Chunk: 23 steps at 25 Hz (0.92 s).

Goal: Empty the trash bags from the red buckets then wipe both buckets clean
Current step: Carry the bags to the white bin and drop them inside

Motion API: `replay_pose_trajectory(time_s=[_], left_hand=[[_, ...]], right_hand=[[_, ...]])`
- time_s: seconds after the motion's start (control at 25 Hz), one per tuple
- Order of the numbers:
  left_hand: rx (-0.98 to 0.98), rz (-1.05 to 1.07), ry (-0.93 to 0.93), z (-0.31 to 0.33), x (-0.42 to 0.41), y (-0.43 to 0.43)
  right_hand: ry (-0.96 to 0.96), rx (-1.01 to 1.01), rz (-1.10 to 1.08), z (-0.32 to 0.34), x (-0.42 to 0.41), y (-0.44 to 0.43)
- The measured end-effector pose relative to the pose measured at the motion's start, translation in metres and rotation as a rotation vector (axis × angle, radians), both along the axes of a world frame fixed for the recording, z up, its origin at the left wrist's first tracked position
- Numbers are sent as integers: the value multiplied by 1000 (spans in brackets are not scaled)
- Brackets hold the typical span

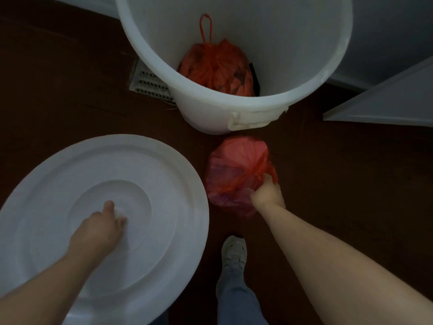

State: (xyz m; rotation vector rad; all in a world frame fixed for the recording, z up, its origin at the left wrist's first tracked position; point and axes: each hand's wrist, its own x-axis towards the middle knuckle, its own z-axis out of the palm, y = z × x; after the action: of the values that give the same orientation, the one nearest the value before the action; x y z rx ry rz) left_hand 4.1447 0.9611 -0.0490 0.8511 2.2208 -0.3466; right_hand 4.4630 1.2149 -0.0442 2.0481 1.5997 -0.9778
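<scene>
A tied red trash bag (pixel 234 174) hangs just in front of a big white bin (pixel 234 113); my right hand (pixel 267 191) grips its gathered top. A second tied red trash bag (pixel 218 66) with a drawstring loop lies at the bottom of the open white bin. My left hand (pixel 103 226) pinches the small knob in the middle of the bin's round white lid (pixel 164 184), holding the lid off to the left. No red bucket is in view.
The floor (pixel 339 184) is dark brown. A white floor vent (pixel 147 83) lies left of the bin. An open white door (pixel 386 102) edge juts in at the right. My shoe (pixel 234 252) and trouser leg stand below the held bag.
</scene>
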Motion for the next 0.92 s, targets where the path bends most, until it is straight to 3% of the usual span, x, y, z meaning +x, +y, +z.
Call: replay_pose_trajectory(time_s=[0.36, 0.52, 0.92], left_hand=[[-13, -77, -8, -20, -5, 11], [-6, -85, 5, -14, -11, 12], [27, -79, 28, 76, -49, 2]], right_hand=[[-15, 180, -77, -30, -5, 17], [-78, 139, -158, -26, 2, 17], [-73, 57, -90, 74, -43, -6]])
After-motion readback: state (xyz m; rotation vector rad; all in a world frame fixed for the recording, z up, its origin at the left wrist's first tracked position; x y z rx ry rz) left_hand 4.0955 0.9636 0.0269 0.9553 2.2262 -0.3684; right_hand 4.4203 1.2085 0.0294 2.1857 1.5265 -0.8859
